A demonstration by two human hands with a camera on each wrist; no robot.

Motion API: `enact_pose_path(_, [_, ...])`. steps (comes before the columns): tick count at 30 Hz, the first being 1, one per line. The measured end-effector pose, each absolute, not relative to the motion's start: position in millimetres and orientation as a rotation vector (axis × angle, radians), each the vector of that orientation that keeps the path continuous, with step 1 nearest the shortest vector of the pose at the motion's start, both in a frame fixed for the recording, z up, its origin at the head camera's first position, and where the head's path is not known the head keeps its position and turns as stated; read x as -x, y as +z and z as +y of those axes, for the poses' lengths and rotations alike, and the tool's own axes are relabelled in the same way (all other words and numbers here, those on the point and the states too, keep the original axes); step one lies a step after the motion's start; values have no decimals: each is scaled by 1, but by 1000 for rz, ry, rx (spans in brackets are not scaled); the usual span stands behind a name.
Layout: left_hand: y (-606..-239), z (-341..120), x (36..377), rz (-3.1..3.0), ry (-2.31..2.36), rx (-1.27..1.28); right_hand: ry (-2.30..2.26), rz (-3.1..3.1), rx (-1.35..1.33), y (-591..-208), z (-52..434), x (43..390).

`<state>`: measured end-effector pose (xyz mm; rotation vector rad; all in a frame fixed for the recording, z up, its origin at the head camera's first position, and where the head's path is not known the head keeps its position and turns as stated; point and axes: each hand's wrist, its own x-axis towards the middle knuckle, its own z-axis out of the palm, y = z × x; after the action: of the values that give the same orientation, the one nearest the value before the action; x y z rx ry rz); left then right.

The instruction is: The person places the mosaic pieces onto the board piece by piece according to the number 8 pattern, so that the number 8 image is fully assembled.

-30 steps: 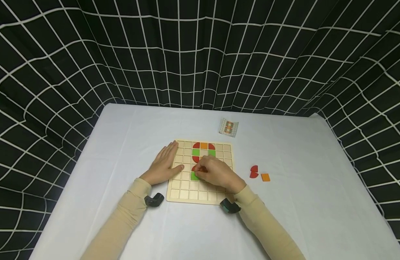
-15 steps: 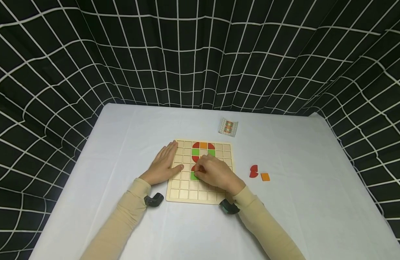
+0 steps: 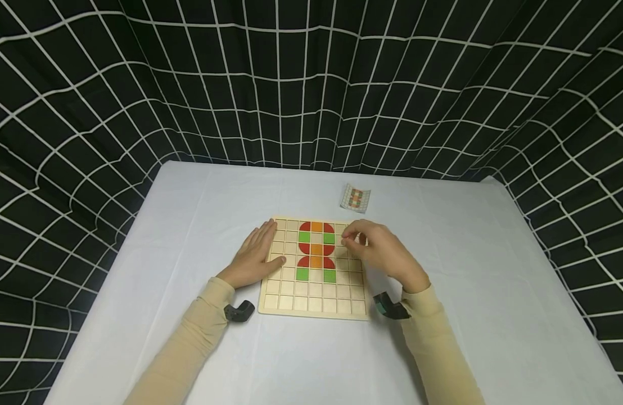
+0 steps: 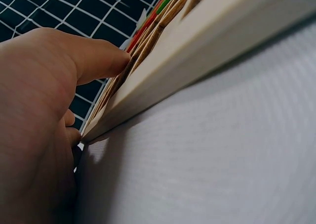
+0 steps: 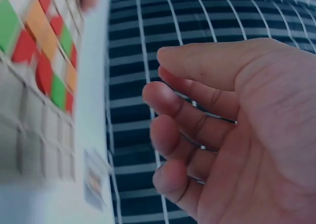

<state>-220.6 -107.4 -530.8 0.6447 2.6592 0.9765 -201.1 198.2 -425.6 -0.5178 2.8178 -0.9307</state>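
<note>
In the head view, a light wooden grid board [image 3: 293, 304] bears red, orange and green pieces in its middle columns. Two orange squares [image 3: 316, 262] sit one above another, with red rounded pieces on either side and green squares [image 3: 329, 275] lower down. My left hand [image 3: 254, 256] lies along the board's left edge, fingers straight, its thumb over the rim. Above the board's right edge hovers my right hand [image 3: 382, 247], fingers loosely bent. In the right wrist view no piece shows between its thumb and fingers [image 5: 163, 98].
Behind the board lies a small curled pattern card [image 3: 355, 198] with a printed grid. White cloth [image 3: 488, 253] covers the table, and a dark curtain with white grid lines [image 3: 311, 84] hangs at its back and sides. My right hand and forearm cover the tabletop right of the board.
My right hand has lifted from the board's middle and moved right, uncovering the orange and red pieces there. The loose red and orange pieces are now hidden behind it. My left hand stays put.
</note>
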Motion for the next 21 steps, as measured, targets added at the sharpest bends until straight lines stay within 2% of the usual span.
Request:
enact_pose_path(9, [-531,-108,220,2659,984,-641,-703,2717,54,-420,258,210])
enact_pose_path(17, [-530,-107,220,2663,991,-633,-541,2487,-173,-434,283,211])
enact_pose_path(21, [-531,-106,220,2662,998,-639,-514,2464,-188,-443,289,210])
